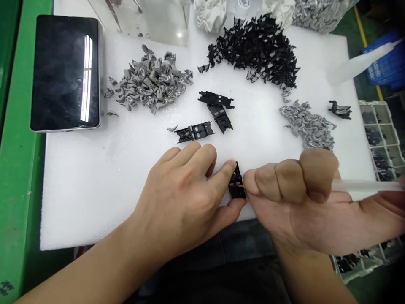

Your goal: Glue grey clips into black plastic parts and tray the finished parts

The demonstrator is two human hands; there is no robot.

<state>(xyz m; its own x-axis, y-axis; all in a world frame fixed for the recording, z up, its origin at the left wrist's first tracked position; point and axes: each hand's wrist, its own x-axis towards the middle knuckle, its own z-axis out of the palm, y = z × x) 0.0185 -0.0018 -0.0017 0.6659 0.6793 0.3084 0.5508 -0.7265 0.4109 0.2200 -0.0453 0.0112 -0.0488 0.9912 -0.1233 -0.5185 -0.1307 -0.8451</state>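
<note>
My left hand [186,190] pinches a small black plastic part [236,192] between thumb and forefinger, near the front edge of the white foam board. My right hand [294,190] is closed round a slim tool with a translucent white handle [363,185]. A thin orange tip [242,185] reaches from beside my right little finger onto the black part; its link to the handle is hidden by the fingers. Ahead of my left hand lie a black plastic strip [194,131] with a small yellow spot and two more black strips [217,99], one partly over the other.
On the white foam board [95,190] are a grey clip pile [152,82], a black part pile [256,50], silvery pieces [308,124] and a dark-screened device [66,74]. A translucent bottle [360,63] and compartment trays [379,131] are at right.
</note>
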